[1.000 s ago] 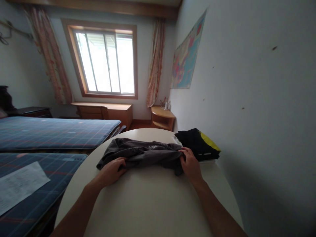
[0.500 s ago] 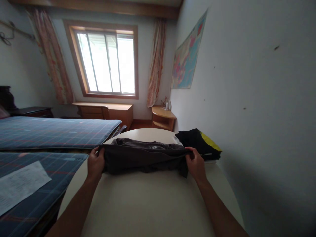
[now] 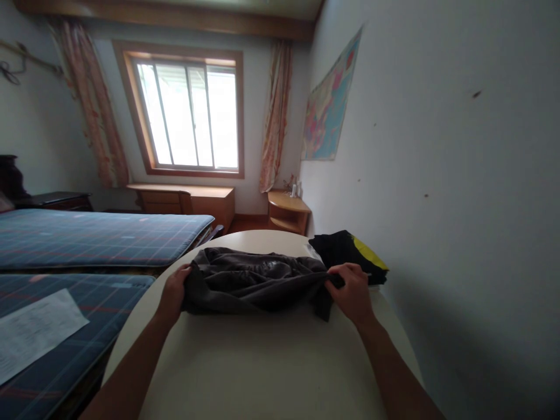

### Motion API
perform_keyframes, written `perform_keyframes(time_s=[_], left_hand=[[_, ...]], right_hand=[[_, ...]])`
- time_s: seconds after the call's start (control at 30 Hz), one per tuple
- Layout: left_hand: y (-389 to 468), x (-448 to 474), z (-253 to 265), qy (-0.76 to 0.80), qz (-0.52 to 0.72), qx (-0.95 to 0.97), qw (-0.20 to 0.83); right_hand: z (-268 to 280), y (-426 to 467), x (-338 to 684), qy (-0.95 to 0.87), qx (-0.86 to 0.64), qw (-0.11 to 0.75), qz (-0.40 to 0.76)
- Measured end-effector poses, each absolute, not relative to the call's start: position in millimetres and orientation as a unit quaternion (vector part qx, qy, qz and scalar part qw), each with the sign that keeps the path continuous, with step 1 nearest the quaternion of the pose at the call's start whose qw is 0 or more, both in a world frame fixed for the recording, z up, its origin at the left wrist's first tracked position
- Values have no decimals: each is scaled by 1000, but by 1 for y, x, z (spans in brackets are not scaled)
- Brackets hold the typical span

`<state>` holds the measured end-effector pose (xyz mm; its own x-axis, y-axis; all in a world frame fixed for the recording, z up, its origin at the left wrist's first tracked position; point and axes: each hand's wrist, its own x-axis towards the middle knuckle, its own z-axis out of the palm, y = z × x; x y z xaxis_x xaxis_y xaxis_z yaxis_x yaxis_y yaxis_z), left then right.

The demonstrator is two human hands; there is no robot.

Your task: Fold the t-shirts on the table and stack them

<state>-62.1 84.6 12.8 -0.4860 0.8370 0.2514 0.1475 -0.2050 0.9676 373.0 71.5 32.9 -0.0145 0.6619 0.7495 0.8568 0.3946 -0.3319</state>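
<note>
A dark grey garment [image 3: 254, 286] lies bunched in a wide strip across the round white table [image 3: 262, 361], with a shiny patch or print near its middle. Its exact kind cannot be made out from the folds. My left hand [image 3: 175, 291] is closed on the garment's left end, some of its fingers hidden by the cloth. At the other end my right hand [image 3: 352, 290] pinches the near edge, drawing it taut and slightly raised. A short flap of cloth hangs down just left of my right hand.
Folded black and yellow clothes [image 3: 345, 254] sit at the table's far right, close to the white wall [image 3: 472, 233]. Left of the table are plaid mattresses [image 3: 105, 236], one bearing a sheet of paper [image 3: 41, 329]. A wooden desk [image 3: 210, 201] stands beneath the window.
The garment's near edge has dropped from a raised, stretched band, exposing more folds behind it. My right hand has turned and lowered slightly; the left end has also sunk a little.
</note>
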Motion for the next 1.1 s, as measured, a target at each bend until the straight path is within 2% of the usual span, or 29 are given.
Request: perform_keyframes(time_s=[0.07,0.13,0.27,0.4,0.5,0.57,0.63,0.7,0.8,0.87,0.97,1.03,1.1], left_hand=[[75,-54,23,560,572,498,333],[61,-49,33,563,475,554,389],[28,-52,47,565,256,616,485],[7,-67,51,491,27,642,589],[9,-66,50,479,15,655,585],[15,-57,45,502,94,714,480],[20,-45,36,507,168,782,321],[23,-33,23,494,192,828,182],[21,-23,5,504,165,844,80],[19,-20,-1,527,138,836,65],[12,-21,3,539,107,830,98],[5,-24,12,523,77,834,156],[-3,-27,24,505,6,821,265]], right_hand=[[39,61,377,-733,-500,457,-69],[44,46,383,-772,-467,431,21],[52,3,392,-823,-476,261,167],[59,-40,390,-817,-492,98,284],[60,-58,381,-772,-476,-12,420],[59,-62,372,-754,-451,-49,476],[58,-61,362,-782,-443,-11,439],[54,-57,352,-833,-441,64,328],[45,-50,340,-875,-419,108,218],[39,-48,334,-885,-409,99,200],[31,-51,328,-895,-389,96,194],[27,-56,325,-906,-359,77,213],[23,-62,321,-917,-314,23,244]])
